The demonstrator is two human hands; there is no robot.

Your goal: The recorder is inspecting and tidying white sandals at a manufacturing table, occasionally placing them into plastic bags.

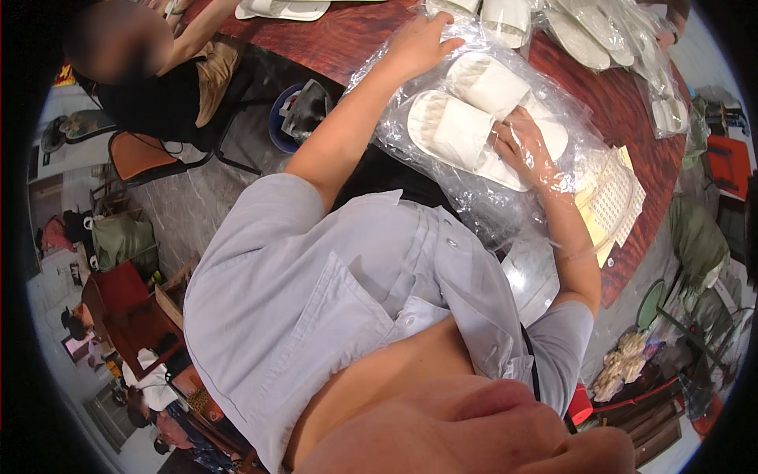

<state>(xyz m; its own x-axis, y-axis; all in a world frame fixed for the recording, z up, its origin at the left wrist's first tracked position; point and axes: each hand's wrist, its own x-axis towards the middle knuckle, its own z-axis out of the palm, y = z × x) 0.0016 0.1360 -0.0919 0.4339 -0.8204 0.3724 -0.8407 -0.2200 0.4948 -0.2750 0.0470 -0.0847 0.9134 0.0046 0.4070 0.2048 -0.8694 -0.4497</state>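
Observation:
A pair of white slippers (pixel 466 134) with pleated insoles lies inside a clear plastic bag (pixel 568 103) on the table in front of me. My right hand (pixel 525 146) reaches into the bag, the plastic lying around its wrist. Its fingers curl over the slippers at the ends of their straps. My left hand (pixel 422 46) rests at the bag's far left corner, thumb and fingers apart, near another white slipper pair (pixel 507 20). Whether it pinches any plastic is hard to see.
More bagged white slippers (pixel 588 35) lie at the far right of the reddish wooden table (pixel 332 43). Yellow printed sheets (pixel 620 197) sit by my right forearm. At the left, a person (pixel 150 103) sits near a chair (pixel 142 154) and a blue bin (pixel 284 118).

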